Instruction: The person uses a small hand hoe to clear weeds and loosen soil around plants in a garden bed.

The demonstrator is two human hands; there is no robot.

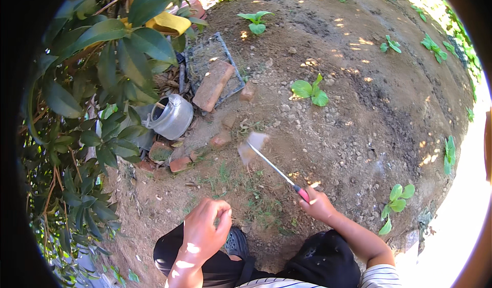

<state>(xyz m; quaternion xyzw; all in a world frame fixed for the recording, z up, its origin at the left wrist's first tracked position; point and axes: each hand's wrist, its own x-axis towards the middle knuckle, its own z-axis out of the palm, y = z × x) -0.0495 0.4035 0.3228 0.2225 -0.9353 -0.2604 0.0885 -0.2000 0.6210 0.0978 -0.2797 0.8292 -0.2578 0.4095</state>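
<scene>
My right hand (pixel 318 207) grips the red and black handle of a small hand hoe (pixel 273 166). Its thin metal shaft points up and left to a wide blade (pixel 253 146), blurred by motion, over bare soil beside some broken brick. Above my bent knee, my left hand (pixel 207 224) has its fingers curled in and the thumb against them; no object shows in it. Sparse small grass (pixel 261 205) grows on the ground between my hands and in front of my feet.
An old metal kettle (pixel 175 117) stands left of the blade, near brick pieces (pixel 180 164). Behind it, a whole brick (pixel 214 84) lies on a dirt-filled tray (pixel 240 72). Leafy branches (pixel 115 69) hang at left. A seedling (pixel 311 91) and several others dot the bed.
</scene>
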